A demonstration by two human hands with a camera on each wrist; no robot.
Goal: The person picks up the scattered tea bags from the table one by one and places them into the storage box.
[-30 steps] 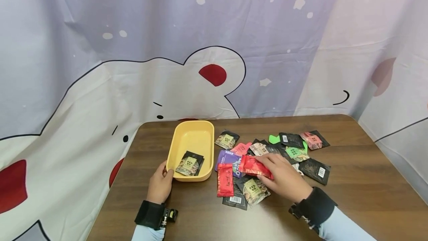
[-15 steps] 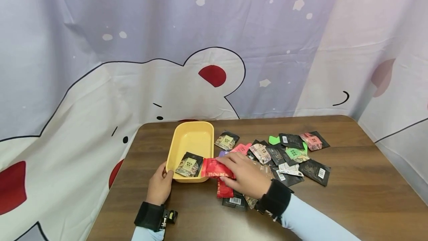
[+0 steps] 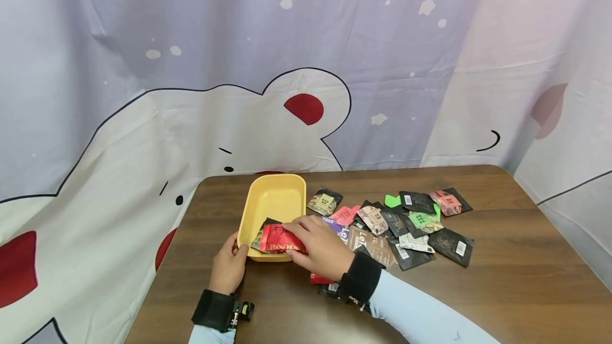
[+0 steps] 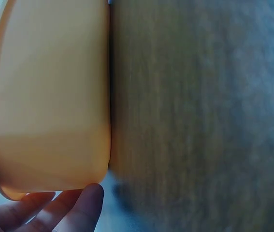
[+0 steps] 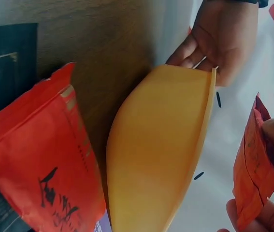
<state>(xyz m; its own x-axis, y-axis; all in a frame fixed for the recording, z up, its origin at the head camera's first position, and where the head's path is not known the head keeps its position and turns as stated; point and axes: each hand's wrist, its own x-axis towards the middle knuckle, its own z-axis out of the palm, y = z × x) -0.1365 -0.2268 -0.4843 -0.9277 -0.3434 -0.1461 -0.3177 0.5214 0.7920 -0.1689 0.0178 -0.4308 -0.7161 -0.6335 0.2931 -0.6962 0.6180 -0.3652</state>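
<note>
A yellow tray (image 3: 274, 195) stands on the brown table (image 3: 502, 259); a dark packet (image 3: 260, 235) lies inside it at the near end. My left hand (image 3: 228, 261) grips the tray's near left corner; in the left wrist view its fingertips (image 4: 79, 208) curl against the tray wall (image 4: 50, 96). My right hand (image 3: 317, 246) pinches a red packet (image 3: 281, 239) and holds it over the tray's near end; in the right wrist view the red packet (image 5: 252, 169) shows beside the tray's outer wall (image 5: 161, 150).
Several snack packets lie spread right of the tray: a purple one (image 3: 334, 223), a brown one (image 3: 370, 243), green (image 3: 421, 219), pink (image 3: 444, 200) and black ones (image 3: 451, 246). Another red packet (image 5: 45, 159) lies under my right wrist. A printed curtain (image 3: 287, 68) hangs behind the table.
My right hand has carried the red packet left from the pile to above the tray's near end. The left hand has kept its hold on the tray.
</note>
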